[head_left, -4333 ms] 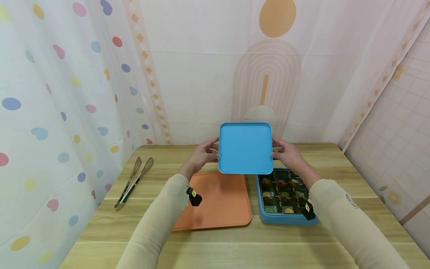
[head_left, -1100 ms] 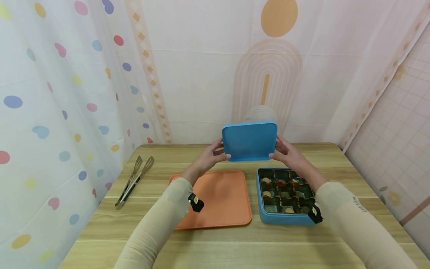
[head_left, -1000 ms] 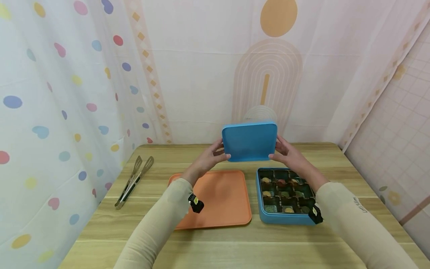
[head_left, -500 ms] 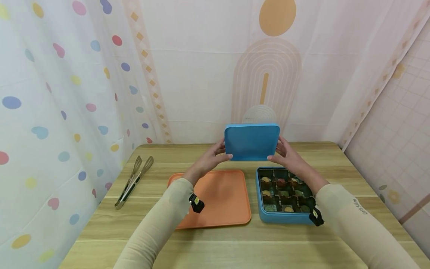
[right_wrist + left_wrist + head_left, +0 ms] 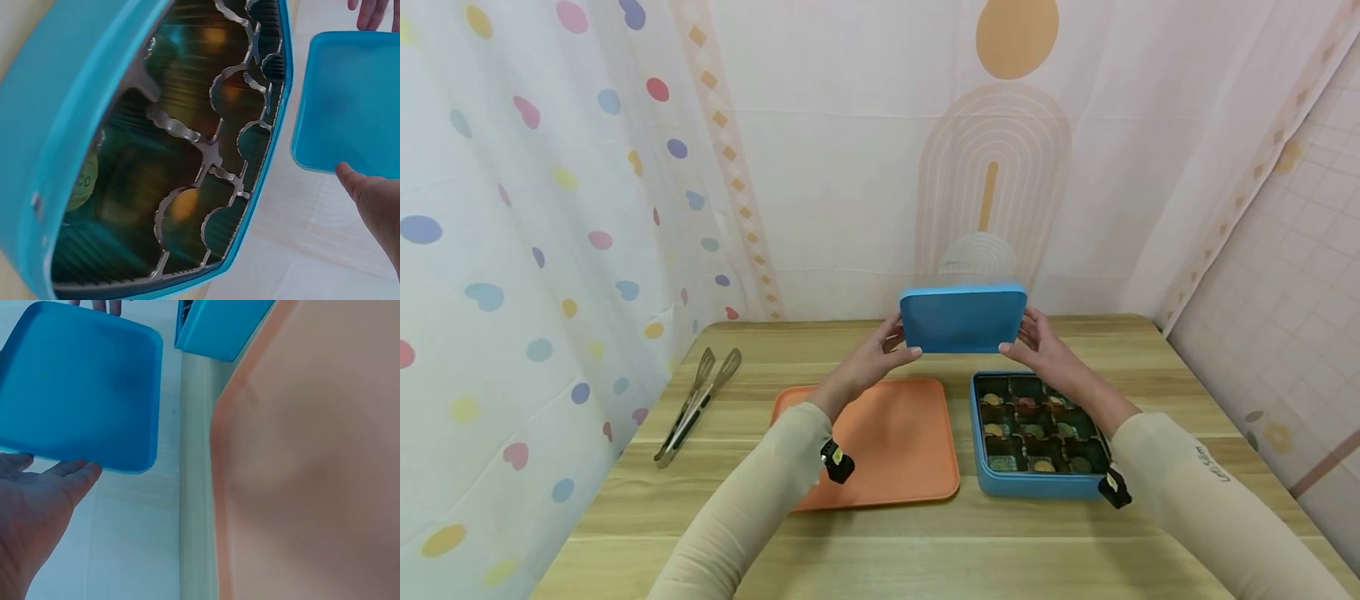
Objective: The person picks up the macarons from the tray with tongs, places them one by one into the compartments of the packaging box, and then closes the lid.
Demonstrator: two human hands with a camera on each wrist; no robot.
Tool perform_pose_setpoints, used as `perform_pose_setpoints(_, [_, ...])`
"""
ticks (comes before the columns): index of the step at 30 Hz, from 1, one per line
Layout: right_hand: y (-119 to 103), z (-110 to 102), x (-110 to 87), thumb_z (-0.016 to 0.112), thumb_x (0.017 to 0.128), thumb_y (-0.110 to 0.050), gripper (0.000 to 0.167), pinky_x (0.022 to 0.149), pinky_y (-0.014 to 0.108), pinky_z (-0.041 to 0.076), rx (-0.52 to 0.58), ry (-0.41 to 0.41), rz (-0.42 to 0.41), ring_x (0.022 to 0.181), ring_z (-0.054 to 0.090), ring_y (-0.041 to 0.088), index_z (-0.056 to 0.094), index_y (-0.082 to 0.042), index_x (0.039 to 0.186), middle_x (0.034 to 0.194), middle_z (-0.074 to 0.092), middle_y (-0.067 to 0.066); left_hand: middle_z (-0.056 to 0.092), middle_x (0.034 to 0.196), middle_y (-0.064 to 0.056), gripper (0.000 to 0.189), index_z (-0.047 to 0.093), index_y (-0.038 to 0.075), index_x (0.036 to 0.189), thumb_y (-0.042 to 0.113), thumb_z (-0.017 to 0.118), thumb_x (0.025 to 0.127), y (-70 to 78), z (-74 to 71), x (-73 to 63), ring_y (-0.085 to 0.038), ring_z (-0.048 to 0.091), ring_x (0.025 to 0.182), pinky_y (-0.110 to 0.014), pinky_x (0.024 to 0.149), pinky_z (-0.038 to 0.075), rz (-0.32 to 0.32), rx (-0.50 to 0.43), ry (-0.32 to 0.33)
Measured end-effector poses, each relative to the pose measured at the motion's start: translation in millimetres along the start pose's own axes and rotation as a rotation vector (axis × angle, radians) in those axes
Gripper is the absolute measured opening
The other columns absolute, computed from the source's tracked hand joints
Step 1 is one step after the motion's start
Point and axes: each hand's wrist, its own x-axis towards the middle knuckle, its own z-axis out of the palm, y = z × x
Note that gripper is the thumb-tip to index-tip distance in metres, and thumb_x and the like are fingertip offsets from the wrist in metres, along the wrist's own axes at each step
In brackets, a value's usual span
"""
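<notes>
In the head view, a blue square lid is held up behind the trays, tilted so it looks foreshortened, its rimmed inside facing me. My left hand grips its left side, thumb at the near lower corner and fingers around the edge. On the opposite side my right hand holds it the same way. Below and to the right stands the blue box, uncovered, with a dark divided insert bearing small wrapped rounds in its compartments. The right wrist view shows the box close up, with the lid beyond it.
An orange tray lies on the wooden table under my left forearm, left of the box. Metal tongs with black handles rest at the far left. A patterned curtain hangs behind the table's back edge.
Earlier the lid faced me almost flat-on; it has since tipped, its top edge coming forward, and shifted a little right. Over the last half second it tilts slightly more. Both hands keep hold.
</notes>
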Motion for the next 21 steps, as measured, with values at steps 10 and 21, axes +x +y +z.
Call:
perform_pose_setpoints(10, [5, 2, -8.8, 0.054, 0.104, -0.03, 0.082, 0.112, 0.062, 0.016, 0.012, -0.005, -0.024, 0.149, 0.005, 0.039, -0.006, -0.01, 0.157, 0.163, 0.004, 0.022, 0.025, 0.159, -0.014, 0.074, 0.018, 0.015, 0.158, 0.025, 0.063, 0.1, -3.7, 11.4, -7.5, -0.027, 0.027, 0.146, -0.045, 0.113, 0.028, 0.035, -0.071, 0.053])
perform_pose_setpoints(21, [13, 3, -16.8, 0.041, 0.108, -0.034, 0.073, 0.113, 0.061, 0.013, 0.005, -0.017, -0.036, 0.149, 0.002, 0.041, -0.006, -0.004, 0.155, 0.162, 0.001, 0.026, 0.025, 0.158, -0.02, 0.07, 0.02, 0.005, 0.156, 0.03, 0.057, 0.103, -5.7, 27.6, -13.6, -0.033, 0.025, 0.146, -0.048, 0.113, 0.028, 0.044, -0.106, 0.133])
